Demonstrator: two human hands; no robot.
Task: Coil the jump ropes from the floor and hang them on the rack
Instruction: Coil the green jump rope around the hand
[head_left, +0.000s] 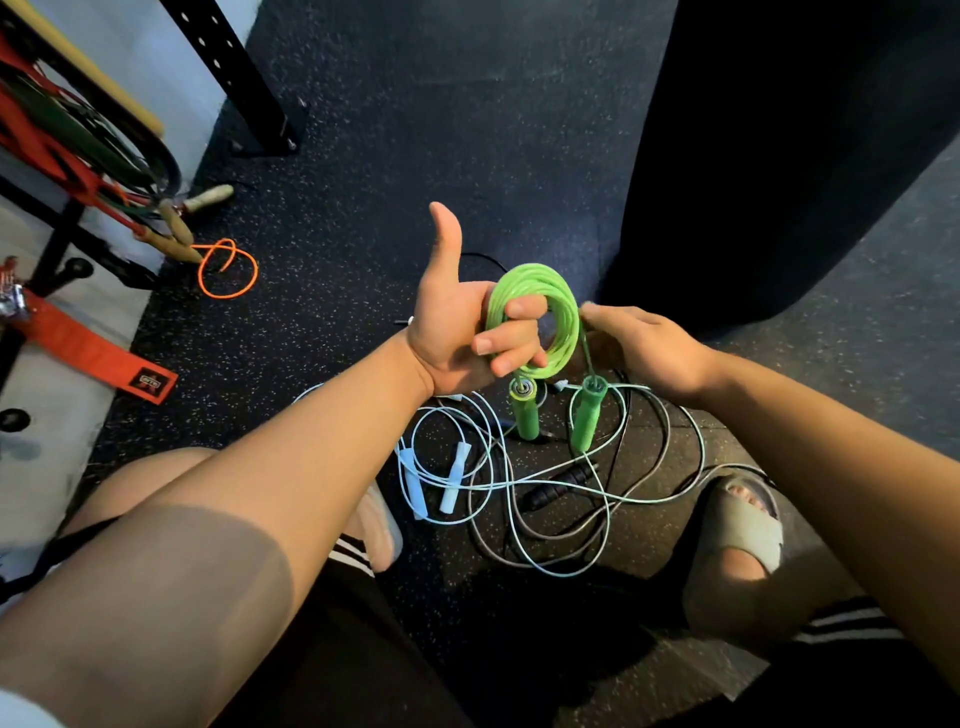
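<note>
A bright green jump rope (558, 306) is wound into a tight coil around the fingers of my left hand (457, 332), thumb sticking up. Its two green handles (524, 415) dangle below the coil. My right hand (639, 343) pinches the coil's right side where the cord runs down to the second handle (587, 418). On the floor beneath lies a tangle of a pale blue rope (519, 486) with white-blue handles (454, 475) and a black rope with a black handle (558, 486). An orange rope (228, 270) loops on the floor at left.
A black rack (47, 208) at the far left carries red, green and black bands and ropes with wooden handles (208, 197). A black upright post (234, 67) is bolted to the floor. A large black bag (769, 156) hangs at right. My sandalled feet flank the tangle.
</note>
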